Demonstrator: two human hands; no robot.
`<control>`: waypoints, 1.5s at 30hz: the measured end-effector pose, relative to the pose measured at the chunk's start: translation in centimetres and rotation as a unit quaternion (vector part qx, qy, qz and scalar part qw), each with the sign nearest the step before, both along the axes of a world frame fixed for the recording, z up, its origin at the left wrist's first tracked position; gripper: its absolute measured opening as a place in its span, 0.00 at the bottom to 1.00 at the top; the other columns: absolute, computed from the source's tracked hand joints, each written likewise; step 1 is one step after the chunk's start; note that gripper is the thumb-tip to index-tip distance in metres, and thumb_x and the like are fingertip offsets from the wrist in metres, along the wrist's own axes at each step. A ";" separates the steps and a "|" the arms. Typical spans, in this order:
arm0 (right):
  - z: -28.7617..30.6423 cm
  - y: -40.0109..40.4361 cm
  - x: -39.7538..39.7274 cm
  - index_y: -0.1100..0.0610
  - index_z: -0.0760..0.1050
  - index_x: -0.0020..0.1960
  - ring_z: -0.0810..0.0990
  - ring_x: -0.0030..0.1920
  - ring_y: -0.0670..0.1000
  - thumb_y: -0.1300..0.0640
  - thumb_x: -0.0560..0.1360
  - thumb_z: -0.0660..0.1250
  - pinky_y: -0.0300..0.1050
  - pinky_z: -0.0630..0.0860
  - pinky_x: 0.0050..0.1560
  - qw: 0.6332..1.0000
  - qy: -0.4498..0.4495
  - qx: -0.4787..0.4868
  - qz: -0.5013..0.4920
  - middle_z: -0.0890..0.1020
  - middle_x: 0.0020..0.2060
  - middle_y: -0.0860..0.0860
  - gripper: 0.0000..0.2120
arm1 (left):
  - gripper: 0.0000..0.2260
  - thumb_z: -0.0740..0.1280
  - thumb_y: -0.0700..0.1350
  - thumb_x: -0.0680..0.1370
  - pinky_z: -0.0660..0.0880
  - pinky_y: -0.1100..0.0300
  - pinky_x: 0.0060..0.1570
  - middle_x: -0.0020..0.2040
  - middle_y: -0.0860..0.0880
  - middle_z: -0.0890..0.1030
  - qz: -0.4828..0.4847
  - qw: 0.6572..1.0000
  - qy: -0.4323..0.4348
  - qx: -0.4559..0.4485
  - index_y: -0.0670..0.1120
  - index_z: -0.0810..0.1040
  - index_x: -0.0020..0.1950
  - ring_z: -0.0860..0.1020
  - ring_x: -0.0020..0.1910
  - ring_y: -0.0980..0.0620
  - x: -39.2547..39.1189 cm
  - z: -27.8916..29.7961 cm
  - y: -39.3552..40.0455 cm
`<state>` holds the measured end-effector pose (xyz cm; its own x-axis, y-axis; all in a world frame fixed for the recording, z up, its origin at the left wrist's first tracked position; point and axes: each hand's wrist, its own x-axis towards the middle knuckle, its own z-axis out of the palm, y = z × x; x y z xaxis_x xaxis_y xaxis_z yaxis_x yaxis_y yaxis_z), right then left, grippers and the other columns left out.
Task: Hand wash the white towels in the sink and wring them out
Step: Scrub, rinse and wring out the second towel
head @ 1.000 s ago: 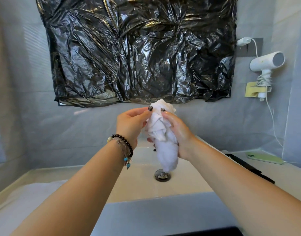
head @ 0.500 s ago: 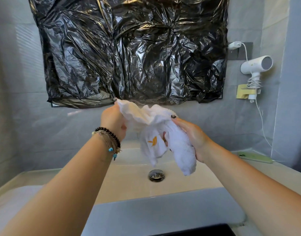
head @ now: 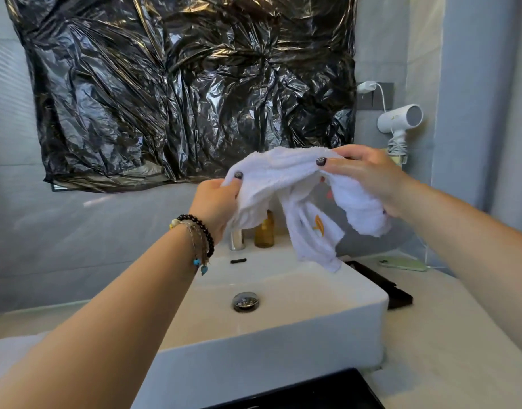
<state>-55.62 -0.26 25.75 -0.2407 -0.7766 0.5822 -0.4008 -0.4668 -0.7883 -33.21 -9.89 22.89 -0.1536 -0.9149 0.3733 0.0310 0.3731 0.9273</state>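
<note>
Progress: the white towel (head: 286,175) was held up out of the sink (head: 283,335), so washing of this piece was judged to be finished or nearly so; no water was seen in the basin, and the drain (head: 245,301) lay uncovered.
Remaining: whether the wringing was complete could not be told; no drips were visible. No other towel could be identified for certain.
Left hand (head: 215,208): fingers and thumb were curled around the towel's end at 9 o'clock of the cloth.
Right hand (head: 368,175): the opposite end, at 3 o'clock, was pinched between thumb and fingers.
Place: the towel was held in the air above the back part of the sink, in front of the black plastic sheet (head: 180,93).
Long axis: it ran from 9 to 3 o'clock, slightly higher at the right; loose folds hung down toward 6 o'clock.
</note>
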 end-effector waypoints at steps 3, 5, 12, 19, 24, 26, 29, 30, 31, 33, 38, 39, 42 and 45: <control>0.5 3.2 -2.6 0.52 0.83 0.44 0.81 0.46 0.50 0.48 0.65 0.78 0.50 0.76 0.54 0.997 0.041 0.007 -0.060 0.85 0.44 0.50 0.11 | 0.11 0.61 0.46 0.82 0.72 0.55 0.49 0.47 0.40 0.79 -0.017 1.000 -0.002 0.002 0.41 0.78 0.54 0.76 0.46 0.47 -4.2 0.7 1.7; 0.3 4.9 -4.1 0.53 0.84 0.42 0.80 0.44 0.54 0.46 0.65 0.75 0.54 0.75 0.54 0.996 0.018 0.008 -0.088 0.84 0.42 0.53 0.12 | 0.15 0.60 0.45 0.82 0.76 0.50 0.59 0.54 0.39 0.81 -0.084 0.994 0.053 0.054 0.37 0.78 0.61 0.77 0.51 0.45 -7.1 1.1 3.9; -0.1 10.8 -8.4 0.60 0.79 0.41 0.78 0.36 0.56 0.43 0.71 0.72 0.45 0.75 0.40 0.982 -0.044 0.033 -0.183 0.81 0.37 0.55 0.19 | 0.23 0.72 0.43 0.70 0.72 0.50 0.54 0.52 0.41 0.81 -0.360 0.926 0.119 0.005 0.34 0.78 0.62 0.79 0.51 0.44 -13.0 1.9 11.5; 0.6 15.0 -10.3 0.52 0.67 0.35 0.61 0.33 0.50 0.42 0.76 0.66 0.44 0.57 0.32 0.954 0.111 0.037 -0.278 0.64 0.31 0.53 0.18 | 0.06 0.63 0.30 0.78 0.74 0.64 0.28 0.35 0.44 0.79 -0.276 0.943 0.182 -0.029 0.37 0.78 0.45 0.78 0.31 0.52 -15.2 3.2 14.3; 3.6 16.7 -9.5 0.60 0.72 0.39 0.62 0.30 0.50 0.42 0.72 0.72 0.37 0.59 0.23 0.940 0.156 -0.050 -0.300 0.66 0.31 0.52 0.21 | 0.08 0.68 0.39 0.76 0.67 0.63 0.27 0.31 0.44 0.74 -0.170 0.969 0.175 -0.020 0.44 0.73 0.38 0.72 0.27 0.49 -14.2 5.1 14.7; 5.0 17.1 -9.2 0.67 0.74 0.44 0.65 0.34 0.49 0.41 0.70 0.72 0.40 0.62 0.31 0.928 0.183 -0.094 -0.310 0.69 0.33 0.53 0.27 | 0.11 0.71 0.50 0.71 0.75 0.55 0.33 0.36 0.41 0.79 -0.081 0.988 0.078 -0.103 0.43 0.76 0.37 0.77 0.34 0.46 -13.1 5.4 14.2; 6.1 17.4 -8.5 0.68 0.75 0.41 0.65 0.35 0.51 0.40 0.71 0.71 0.44 0.60 0.36 0.891 0.264 -0.122 -0.348 0.70 0.33 0.57 0.28 | 0.24 0.70 0.64 0.68 0.79 0.49 0.43 0.41 0.46 0.81 0.050 0.970 -0.074 -0.225 0.42 0.77 0.46 0.81 0.43 0.45 -10.9 5.7 14.1; 6.1 17.4 -8.2 0.68 0.74 0.40 0.65 0.35 0.52 0.40 0.72 0.70 0.45 0.59 0.36 0.877 0.290 -0.129 -0.360 0.70 0.32 0.58 0.29 | 0.26 0.73 0.65 0.68 0.78 0.50 0.43 0.42 0.50 0.79 0.061 0.963 -0.092 -0.247 0.44 0.75 0.49 0.79 0.44 0.47 -10.0 5.9 14.2; 6.0 17.5 -7.8 0.68 0.74 0.40 0.65 0.35 0.52 0.40 0.72 0.70 0.46 0.59 0.36 0.868 0.304 -0.137 -0.367 0.71 0.33 0.60 0.29 | 0.28 0.76 0.65 0.66 0.76 0.53 0.43 0.44 0.53 0.76 0.057 0.955 -0.111 -0.270 0.46 0.73 0.53 0.77 0.45 0.50 -9.3 6.0 14.2; 6.2 17.9 -6.9 0.65 0.75 0.41 0.68 0.36 0.52 0.41 0.69 0.73 0.45 0.62 0.36 0.860 0.315 -0.160 -0.367 0.75 0.34 0.59 0.25 | 0.35 0.81 0.60 0.62 0.72 0.57 0.42 0.48 0.54 0.74 0.044 0.929 -0.192 -0.313 0.48 0.68 0.59 0.74 0.47 0.53 -7.9 6.1 14.3; 7.5 19.9 -5.1 0.52 0.78 0.44 0.72 0.34 0.43 0.45 0.65 0.78 0.29 0.65 0.34 0.863 0.324 -0.171 -0.348 0.78 0.35 0.47 0.15 | 0.23 0.79 0.52 0.67 0.72 0.64 0.28 0.47 0.50 0.76 0.030 0.945 -0.181 -0.272 0.47 0.71 0.54 0.76 0.44 0.52 -5.6 6.1 12.8; 7.7 20.3 -4.6 0.52 0.78 0.42 0.72 0.32 0.42 0.44 0.67 0.76 0.28 0.64 0.33 0.864 0.315 -0.182 -0.348 0.77 0.33 0.46 0.14 | 0.19 0.78 0.52 0.68 0.73 0.62 0.30 0.44 0.49 0.77 0.002 0.967 -0.112 -0.227 0.46 0.74 0.50 0.77 0.41 0.50 -5.5 6.1 12.5; 8.4 21.2 -3.8 0.56 0.75 0.38 0.68 0.31 0.46 0.43 0.72 0.72 0.32 0.62 0.29 0.863 0.315 -0.134 -0.371 0.71 0.28 0.46 0.17 | 0.14 0.74 0.51 0.72 0.77 0.54 0.41 0.43 0.45 0.81 -0.119 0.990 0.053 -0.060 0.43 0.80 0.50 0.80 0.42 0.45 -6.3 5.7 13.6; 7.0 21.9 -3.5 0.58 0.73 0.36 0.70 0.32 0.51 0.46 0.67 0.74 0.40 0.64 0.30 0.938 0.187 -0.021 -0.290 0.74 0.27 0.47 0.17 | 0.16 0.68 0.50 0.78 0.81 0.54 0.45 0.53 0.45 0.85 -0.255 0.962 0.095 0.015 0.43 0.81 0.62 0.84 0.49 0.46 -8.3 5.1 15.8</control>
<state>-59.09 21.61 32.71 -0.3888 -0.5523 0.7375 -0.8422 -0.1115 -0.5275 -41.48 5.89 28.02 -0.5170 -0.7499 0.4128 0.3719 0.2375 0.8974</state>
